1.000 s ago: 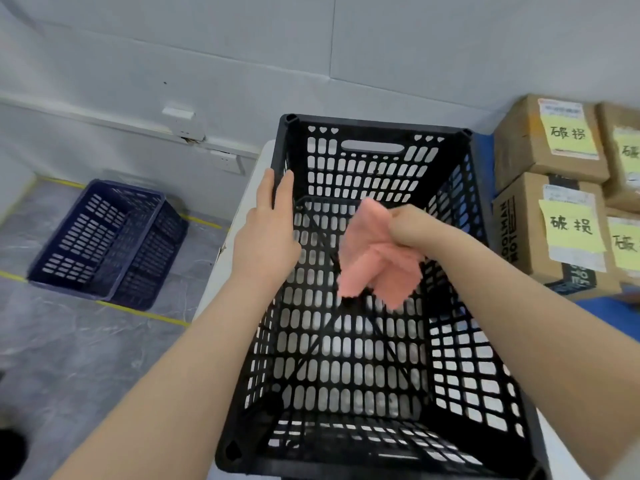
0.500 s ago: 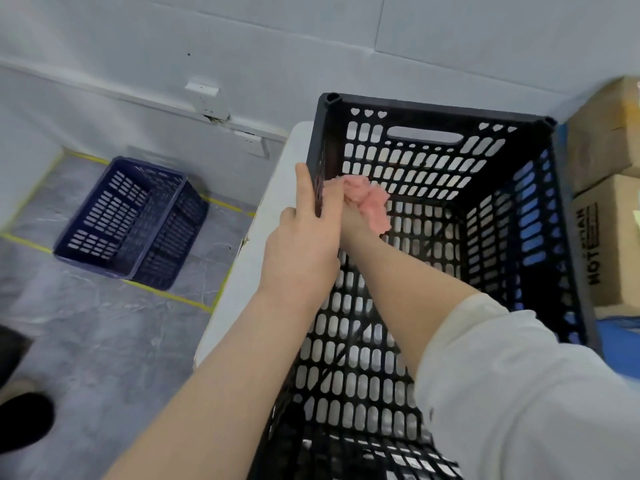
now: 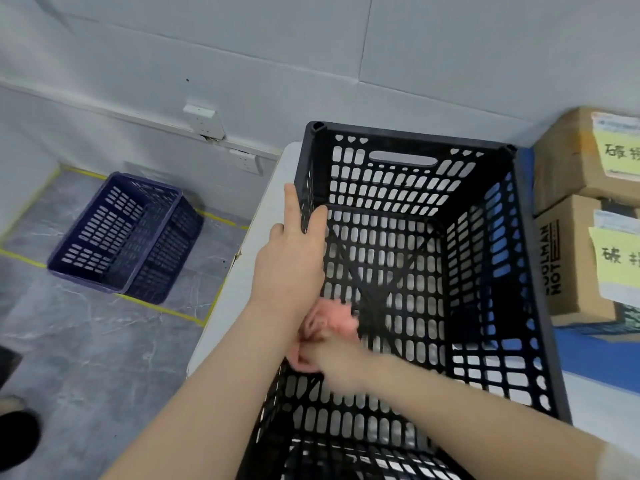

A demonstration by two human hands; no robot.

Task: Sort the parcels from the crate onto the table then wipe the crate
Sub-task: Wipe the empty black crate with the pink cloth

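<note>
A black perforated crate (image 3: 408, 140) stands on the white table (image 3: 239, 289) with nothing in it but my hand and a cloth. My left hand (image 3: 294, 251) grips the crate's left wall, fingers outside and thumb inside the rim. My right hand (image 3: 332, 355) is inside the crate and grips a crumpled pink cloth (image 3: 332, 320) against the inner face of the left wall, partly hidden behind my left wrist. Brown cardboard parcels (image 3: 581, 258) with yellow notes are stacked on the table to the crate's right.
A dark blue crate (image 3: 121, 237) sits on the grey floor at the left, inside yellow tape lines. A white wall with sockets (image 3: 204, 121) runs behind. A blue surface (image 3: 602, 355) lies under the parcels. A black shoe (image 3: 17, 441) shows at the lower left.
My right hand has drawn the pink cloth down and toward me along the inside of the left wall. My left hand keeps its grip on that wall's rim.
</note>
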